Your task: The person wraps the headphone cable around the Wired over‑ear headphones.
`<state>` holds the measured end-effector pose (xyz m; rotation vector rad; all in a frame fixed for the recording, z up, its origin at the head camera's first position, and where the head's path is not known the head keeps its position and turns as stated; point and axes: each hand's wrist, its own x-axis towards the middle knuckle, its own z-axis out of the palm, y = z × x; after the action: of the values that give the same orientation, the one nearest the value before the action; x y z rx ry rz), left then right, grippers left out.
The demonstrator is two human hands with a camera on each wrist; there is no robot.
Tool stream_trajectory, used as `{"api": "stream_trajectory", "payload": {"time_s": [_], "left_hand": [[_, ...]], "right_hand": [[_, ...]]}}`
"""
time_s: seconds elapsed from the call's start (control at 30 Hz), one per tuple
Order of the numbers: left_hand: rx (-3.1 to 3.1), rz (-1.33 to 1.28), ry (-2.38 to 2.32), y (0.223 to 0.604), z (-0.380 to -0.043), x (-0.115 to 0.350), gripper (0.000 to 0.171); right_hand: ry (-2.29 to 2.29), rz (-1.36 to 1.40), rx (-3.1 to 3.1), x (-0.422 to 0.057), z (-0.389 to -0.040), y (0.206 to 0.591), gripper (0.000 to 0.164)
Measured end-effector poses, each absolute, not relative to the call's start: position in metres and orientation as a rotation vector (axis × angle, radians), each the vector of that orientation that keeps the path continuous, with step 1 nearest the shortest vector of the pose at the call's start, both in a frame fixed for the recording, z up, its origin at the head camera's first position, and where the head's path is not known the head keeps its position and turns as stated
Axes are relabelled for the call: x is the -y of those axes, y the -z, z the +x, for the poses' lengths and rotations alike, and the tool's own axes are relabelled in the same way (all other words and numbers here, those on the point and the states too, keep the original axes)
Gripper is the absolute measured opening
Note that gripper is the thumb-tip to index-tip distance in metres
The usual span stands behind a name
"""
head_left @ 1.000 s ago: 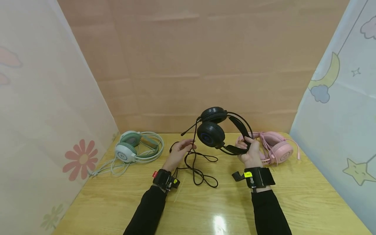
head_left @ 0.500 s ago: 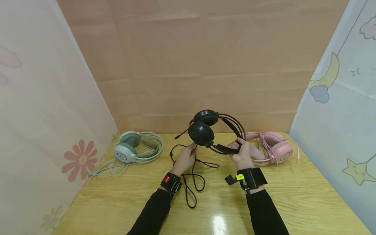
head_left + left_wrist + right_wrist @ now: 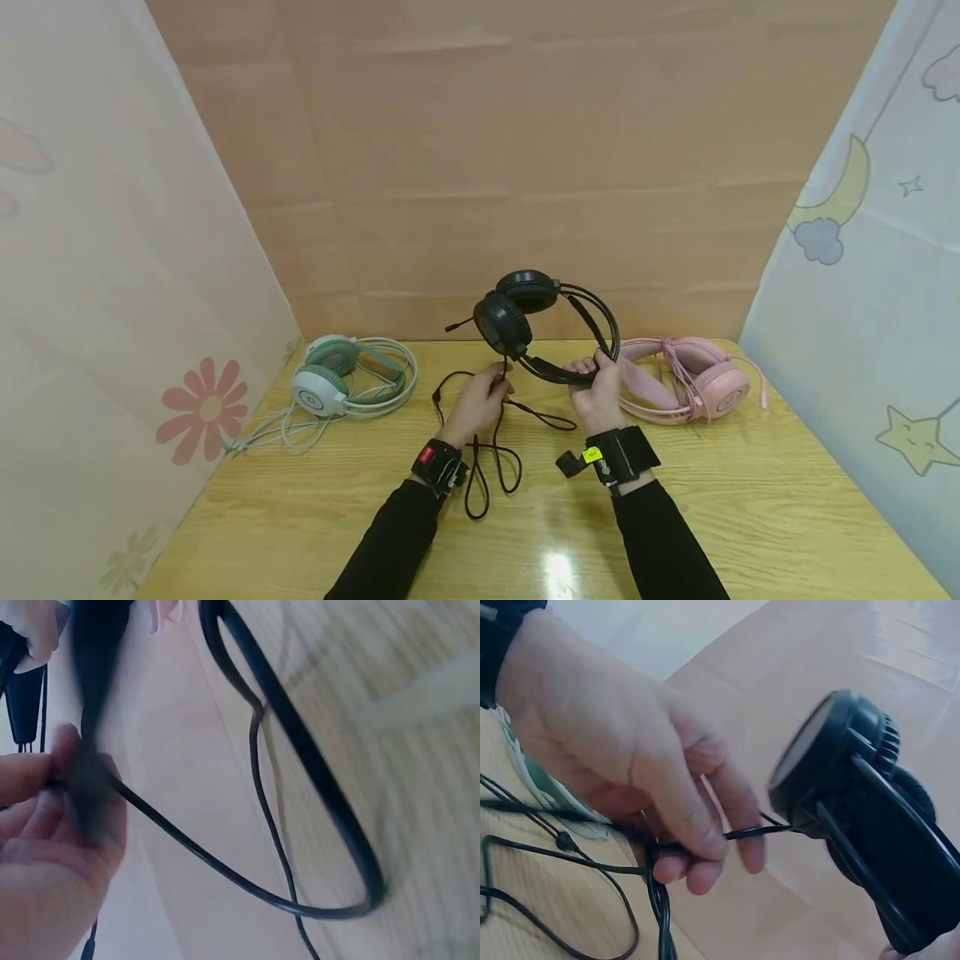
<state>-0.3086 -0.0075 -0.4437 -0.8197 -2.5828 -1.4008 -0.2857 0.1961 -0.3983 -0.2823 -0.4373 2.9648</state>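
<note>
A black over-ear headset (image 3: pixel 501 323) with a boom microphone is held above the table, ear cups toward the left. My right hand (image 3: pixel 598 398) grips its headband; only a bit of that hand shows at the lower right corner of the right wrist view. Just below the near ear cup, my left hand (image 3: pixel 476 404) pinches the headset's black cable (image 3: pixel 746 833) between thumb and fingers. In the left wrist view, the left hand (image 3: pixel 52 877) has a blurred dark cable bundle in front of it. Slack loops of cable hang and lie below that hand.
On the left of the wooden table (image 3: pixel 300 517) lies a white and green headset (image 3: pixel 318 390) with its cable loose beside it. A pink headset (image 3: pixel 720 387), its cord wrapped round it, lies close to my right hand. Brown paper (image 3: pixel 480 167) covers the back wall.
My left hand has gone from loose fingers beside the cable to pinching it under the ear cup. The right hand has shifted the black headset leftward, and the cable loops have moved.
</note>
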Motion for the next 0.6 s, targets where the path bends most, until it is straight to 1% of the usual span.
{"api": "stream_trajectory", "payload": {"time_s": [0.13,0.2,0.3,0.4,0.43,0.47,0.6], "left_hand": [[2.572,-0.872,1.455,0.444,-0.308,0.009,0.039],[2.586,-0.886,1.400,0.445,-0.309,0.008,0.041],[2.619,-0.874,1.300,0.446,-0.311,0.007,0.042],[2.628,-0.852,1.272,0.446,-0.313,0.004,0.041],[2.622,-0.848,1.275,0.445,-0.313,0.003,0.041],[2.607,-0.844,1.281,0.444,-0.314,0.002,0.039],[2.520,-0.837,1.315,0.439,-0.314,-0.001,0.029]], "right_hand": [[-2.906,-0.256,0.468,-0.192,-0.291,0.395,0.025],[-2.899,-0.241,0.500,-0.191,-0.294,0.393,0.020],[-2.914,-0.235,0.547,-0.189,-0.298,0.393,0.013],[-2.926,-0.212,0.574,-0.185,-0.298,0.394,0.010],[-2.940,-0.132,0.546,-0.188,-0.304,0.403,0.012],[-2.933,-0.118,0.555,-0.187,-0.303,0.404,0.013],[-2.921,-0.160,0.567,-0.191,-0.304,0.402,0.021]]}}
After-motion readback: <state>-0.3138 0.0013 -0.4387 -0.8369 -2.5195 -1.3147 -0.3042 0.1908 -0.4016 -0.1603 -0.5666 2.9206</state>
